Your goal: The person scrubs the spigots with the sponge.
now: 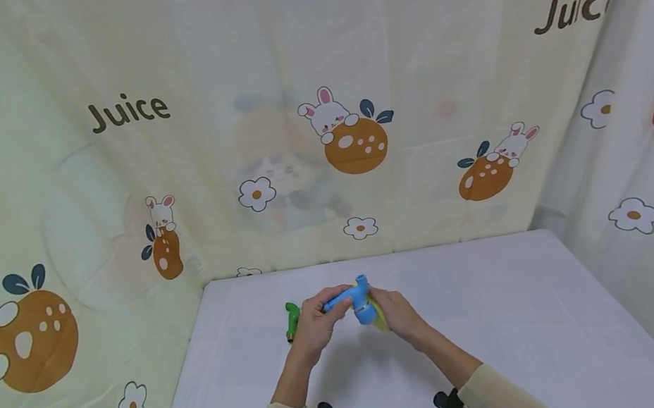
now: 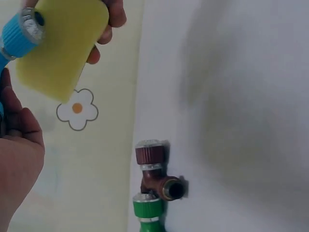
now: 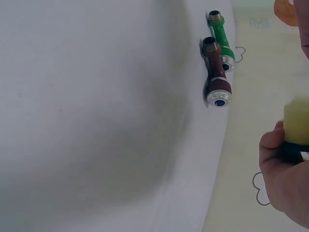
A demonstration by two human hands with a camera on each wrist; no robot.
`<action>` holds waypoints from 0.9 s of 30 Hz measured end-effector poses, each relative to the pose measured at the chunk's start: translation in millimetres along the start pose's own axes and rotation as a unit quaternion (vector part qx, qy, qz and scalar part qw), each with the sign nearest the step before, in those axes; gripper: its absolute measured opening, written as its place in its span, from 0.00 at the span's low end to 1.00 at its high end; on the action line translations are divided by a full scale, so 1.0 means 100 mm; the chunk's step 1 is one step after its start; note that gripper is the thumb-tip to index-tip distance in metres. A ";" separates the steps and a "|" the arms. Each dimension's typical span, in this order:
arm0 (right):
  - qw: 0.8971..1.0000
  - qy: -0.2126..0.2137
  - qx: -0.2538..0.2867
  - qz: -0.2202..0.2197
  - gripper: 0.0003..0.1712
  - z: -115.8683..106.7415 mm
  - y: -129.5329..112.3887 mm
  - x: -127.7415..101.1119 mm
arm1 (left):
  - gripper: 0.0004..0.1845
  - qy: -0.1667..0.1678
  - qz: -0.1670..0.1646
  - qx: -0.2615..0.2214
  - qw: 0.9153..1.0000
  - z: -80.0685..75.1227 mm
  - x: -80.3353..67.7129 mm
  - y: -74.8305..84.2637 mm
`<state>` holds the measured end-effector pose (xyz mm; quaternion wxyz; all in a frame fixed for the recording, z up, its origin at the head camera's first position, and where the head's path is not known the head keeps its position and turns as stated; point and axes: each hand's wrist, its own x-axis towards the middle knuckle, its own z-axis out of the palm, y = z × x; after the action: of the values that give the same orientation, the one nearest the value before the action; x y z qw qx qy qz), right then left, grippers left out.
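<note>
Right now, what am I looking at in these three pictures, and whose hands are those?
They are a person's two bare hands; no machine. The big picture comes from a camera on the person's head, looking down at a white table. The other two come from cameras worn on each wrist. The left hand holds a blue tap piece in its grip. The right hand holds a yellow sponge against it. On the table beside the left hand lie a green tap piece and a dark red tap piece, side by side.
</note>
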<state>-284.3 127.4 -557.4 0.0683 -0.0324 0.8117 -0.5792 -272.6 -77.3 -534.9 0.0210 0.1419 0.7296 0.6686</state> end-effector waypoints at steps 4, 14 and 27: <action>1.000 0.029 0.002 -0.008 0.36 0.03 0.03 0.00 | 0.17 0.056 -0.016 -0.027 0.998 -0.03 0.01 0.04; 0.959 0.144 -0.031 -0.243 0.48 0.11 -0.05 -0.15 | 0.18 0.110 -0.070 -0.029 0.991 -0.07 0.04 0.04; 0.845 0.219 -0.184 -0.451 0.36 0.14 -0.09 -0.22 | 0.17 0.073 -0.067 -0.006 0.995 -0.01 0.06 0.01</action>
<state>-261.2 114.0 -551.4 -0.3872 -0.2794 0.7932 -0.3780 -278.5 -76.8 -533.2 0.0132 0.0437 0.7331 0.6786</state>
